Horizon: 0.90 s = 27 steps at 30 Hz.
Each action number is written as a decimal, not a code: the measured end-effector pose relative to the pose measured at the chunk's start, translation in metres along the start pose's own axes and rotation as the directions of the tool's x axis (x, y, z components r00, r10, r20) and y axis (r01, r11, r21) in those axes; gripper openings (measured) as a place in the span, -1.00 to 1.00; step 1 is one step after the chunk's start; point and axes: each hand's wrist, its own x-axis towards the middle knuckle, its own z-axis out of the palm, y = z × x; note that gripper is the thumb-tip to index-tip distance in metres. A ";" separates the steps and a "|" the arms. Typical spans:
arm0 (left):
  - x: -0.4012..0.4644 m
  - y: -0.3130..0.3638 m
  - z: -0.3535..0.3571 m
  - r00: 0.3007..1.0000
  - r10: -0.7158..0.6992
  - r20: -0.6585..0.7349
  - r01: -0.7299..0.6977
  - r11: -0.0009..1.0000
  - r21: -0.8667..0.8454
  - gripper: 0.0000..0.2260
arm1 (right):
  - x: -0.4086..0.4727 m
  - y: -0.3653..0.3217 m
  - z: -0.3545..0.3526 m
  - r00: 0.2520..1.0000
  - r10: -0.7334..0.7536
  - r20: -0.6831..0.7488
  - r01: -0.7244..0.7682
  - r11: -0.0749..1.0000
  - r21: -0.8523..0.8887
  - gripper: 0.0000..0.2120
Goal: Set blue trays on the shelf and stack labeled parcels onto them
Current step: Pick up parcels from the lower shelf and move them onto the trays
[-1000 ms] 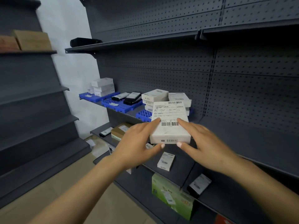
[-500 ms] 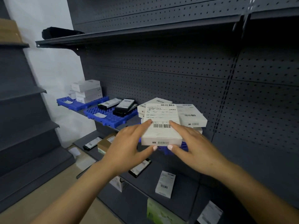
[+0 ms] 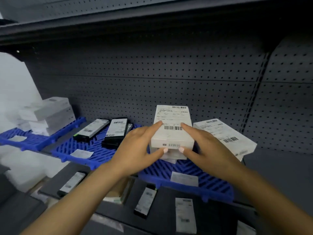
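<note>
Dim, bluish light; motion blur at left edge; wide-angle bending at borders.

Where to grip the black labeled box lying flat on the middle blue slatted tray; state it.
Grip the black labeled box across its two long side edges, coming down from above and from the front. It lies flat and long on the middle blue slatted tray, label up, atop another black box, so the narrow width suits a pinch. The slim black box beside it leaves a gap on that side.

Motion blur is smearing the white boxes at far left; their print is staying unreadable. The left hand and right hand are hiding the lower stacked parcels.
</note>
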 end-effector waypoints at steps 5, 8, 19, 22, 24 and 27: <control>0.022 -0.035 0.011 0.997 0.051 0.054 -0.048 0.997 -0.059 -0.28 | 0.021 0.000 0.020 0.996 0.083 -0.013 -0.083 0.996 -0.020 -0.34; 0.027 -0.049 0.022 0.994 0.065 0.087 -0.057 0.994 -0.091 -0.28 | 0.026 0.005 0.029 0.993 0.117 0.016 -0.116 0.993 -0.030 -0.35; 0.028 -0.053 0.017 0.992 0.125 -0.023 -0.126 0.990 -0.057 -0.30 | 0.004 -0.007 0.016 0.992 0.112 -0.060 -0.116 0.991 -0.066 -0.26; 0.017 -0.030 0.006 0.985 0.160 -0.067 -0.165 0.984 -0.070 -0.32 | -0.018 -0.011 0.005 0.993 0.099 -0.060 -0.105 0.990 -0.097 -0.30; 0.007 -0.012 0.002 0.975 0.207 -0.079 -0.212 0.976 -0.058 -0.34 | -0.036 -0.013 -0.003 0.994 0.101 -0.047 -0.107 0.986 -0.131 -0.31; -0.006 0.015 0.002 0.960 0.262 -0.094 -0.268 0.961 -0.060 -0.36 | -0.067 -0.012 -0.016 0.995 0.097 -0.035 -0.101 0.983 -0.150 -0.35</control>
